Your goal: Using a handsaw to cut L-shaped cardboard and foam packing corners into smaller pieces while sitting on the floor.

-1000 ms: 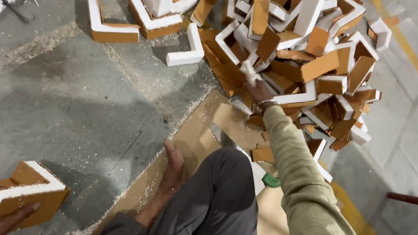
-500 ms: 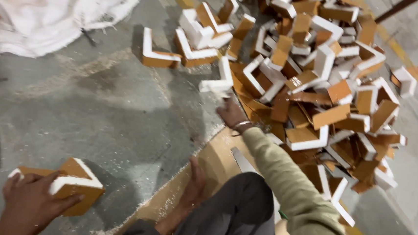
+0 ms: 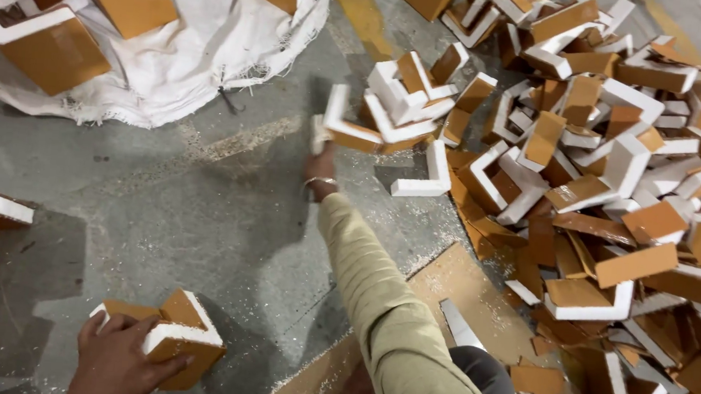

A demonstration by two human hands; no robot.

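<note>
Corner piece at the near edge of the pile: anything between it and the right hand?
Nothing visible. The right hand already touches the L-shaped corner piece; bare concrete floor lies around the wrist. The left hand rests on another corner piece.

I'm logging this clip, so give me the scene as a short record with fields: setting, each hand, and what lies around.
setting: grey concrete floor strewn with white crumbs
left hand: left hand rests on an L-shaped orange and white corner piece, low in the frame
right hand: right hand, arm stretched out, grips a corner piece at the edge of the pile
pile: heap of corner pieces to the right
cloth: white sack at top left, with more pieces on it
</note>
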